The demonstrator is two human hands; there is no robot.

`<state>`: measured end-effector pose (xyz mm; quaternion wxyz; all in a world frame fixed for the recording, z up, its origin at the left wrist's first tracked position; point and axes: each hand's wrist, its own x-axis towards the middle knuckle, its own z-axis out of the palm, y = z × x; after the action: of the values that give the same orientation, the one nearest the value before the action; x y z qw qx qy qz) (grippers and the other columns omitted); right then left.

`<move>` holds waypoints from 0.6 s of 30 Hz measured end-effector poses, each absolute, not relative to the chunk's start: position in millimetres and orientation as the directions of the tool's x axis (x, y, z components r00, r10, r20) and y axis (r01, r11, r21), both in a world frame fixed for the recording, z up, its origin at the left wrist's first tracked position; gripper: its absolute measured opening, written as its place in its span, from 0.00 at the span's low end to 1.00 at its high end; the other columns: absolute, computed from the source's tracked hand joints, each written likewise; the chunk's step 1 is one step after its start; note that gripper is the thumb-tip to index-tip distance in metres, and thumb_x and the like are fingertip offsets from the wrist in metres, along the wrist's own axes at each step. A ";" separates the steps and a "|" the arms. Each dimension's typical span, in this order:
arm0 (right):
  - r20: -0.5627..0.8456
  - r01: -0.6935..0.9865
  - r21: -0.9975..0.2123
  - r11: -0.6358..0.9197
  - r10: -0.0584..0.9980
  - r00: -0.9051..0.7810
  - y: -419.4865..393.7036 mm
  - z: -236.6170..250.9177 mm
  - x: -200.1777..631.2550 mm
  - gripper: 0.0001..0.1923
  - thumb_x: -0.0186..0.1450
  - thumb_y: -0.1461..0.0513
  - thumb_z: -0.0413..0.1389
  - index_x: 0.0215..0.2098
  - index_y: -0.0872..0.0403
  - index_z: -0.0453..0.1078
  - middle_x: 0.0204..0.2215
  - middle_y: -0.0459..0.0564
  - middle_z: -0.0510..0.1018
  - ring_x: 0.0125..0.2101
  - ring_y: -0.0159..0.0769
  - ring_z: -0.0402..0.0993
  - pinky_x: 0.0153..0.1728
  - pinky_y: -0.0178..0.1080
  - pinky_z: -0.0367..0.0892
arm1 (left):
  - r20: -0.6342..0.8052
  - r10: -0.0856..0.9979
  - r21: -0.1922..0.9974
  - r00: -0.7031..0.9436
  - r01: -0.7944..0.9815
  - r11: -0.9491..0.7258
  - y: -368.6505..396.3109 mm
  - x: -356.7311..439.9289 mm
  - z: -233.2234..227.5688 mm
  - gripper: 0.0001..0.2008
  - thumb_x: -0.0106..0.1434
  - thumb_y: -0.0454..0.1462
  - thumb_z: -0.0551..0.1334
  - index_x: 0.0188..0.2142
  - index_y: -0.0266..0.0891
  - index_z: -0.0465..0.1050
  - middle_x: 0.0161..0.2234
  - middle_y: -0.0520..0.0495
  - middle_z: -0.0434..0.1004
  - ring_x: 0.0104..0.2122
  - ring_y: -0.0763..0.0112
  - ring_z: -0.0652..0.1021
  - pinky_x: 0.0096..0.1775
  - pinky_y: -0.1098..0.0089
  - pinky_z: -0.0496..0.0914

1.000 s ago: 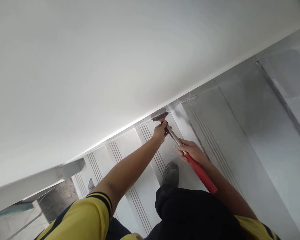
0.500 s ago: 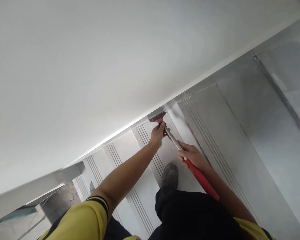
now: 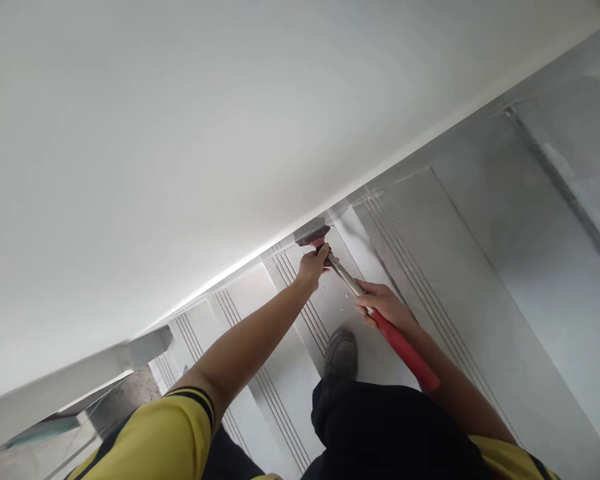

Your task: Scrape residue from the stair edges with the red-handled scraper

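Note:
A long-handled scraper [image 3: 348, 281] with a red head, a metal shaft and a red grip slants across a stair tread. My left hand [image 3: 314, 264] is closed around the scraper just below its head. Farther down, my right hand [image 3: 384, 305] wraps the shaft where the red grip begins. The wide head [image 3: 313, 237] lies at the foot of the white wall [image 3: 220, 133], against the strip where tread and wall meet; its blade edge is hard to make out. Small white crumbs [image 3: 343, 308] are scattered on the tread beside the shaft.
Pale stairs with grooved edges [image 3: 403, 247] rise to the right and drop away to the left. My dark shoe [image 3: 341, 353] stands on the tread below the scraper. At lower left, past the wall's end, a rough floor [image 3: 130, 393] shows.
The scraper and both hands stay almost in place, with only a very slight shift. The view has tilted a little, and a few more crumbs show near my left hand.

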<state>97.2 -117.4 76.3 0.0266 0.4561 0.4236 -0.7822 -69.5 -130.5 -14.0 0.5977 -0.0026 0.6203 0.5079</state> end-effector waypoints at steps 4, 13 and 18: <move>-0.750 0.406 -0.618 -0.673 0.349 -0.562 -115.2 55.3 93.1 0.24 0.53 0.60 0.55 0.49 0.56 0.64 0.16 0.37 0.63 0.09 0.23 0.56 0.11 0.29 0.50 | -0.774 0.548 0.611 -0.317 -0.600 0.517 -124.1 -68.2 -28.7 0.17 0.54 0.49 0.61 0.26 0.36 0.70 0.24 0.42 0.77 0.26 0.69 0.75 0.31 0.69 0.64; -0.734 0.399 -0.629 -0.667 0.340 -0.589 -105.2 63.1 110.5 0.28 0.55 0.61 0.54 0.54 0.56 0.62 0.17 0.38 0.64 0.09 0.23 0.57 0.10 0.29 0.50 | -0.746 0.609 0.629 -0.270 -0.586 0.511 -120.2 -64.0 -17.8 0.13 0.53 0.44 0.64 0.27 0.34 0.72 0.29 0.40 0.78 0.28 0.68 0.76 0.32 0.68 0.66; -0.711 0.384 -0.657 -0.648 0.364 -0.602 -105.9 67.2 114.3 0.30 0.54 0.60 0.55 0.55 0.54 0.60 0.17 0.37 0.64 0.10 0.24 0.59 0.11 0.29 0.50 | -0.722 0.633 0.654 -0.280 -0.574 0.493 -117.3 -60.7 -15.1 0.15 0.54 0.47 0.62 0.30 0.35 0.73 0.29 0.41 0.79 0.29 0.68 0.76 0.32 0.69 0.66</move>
<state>114.3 -105.9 67.2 0.0066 0.4461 0.4193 -0.7906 -60.7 -117.3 -15.1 0.5995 0.0238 0.6220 0.5031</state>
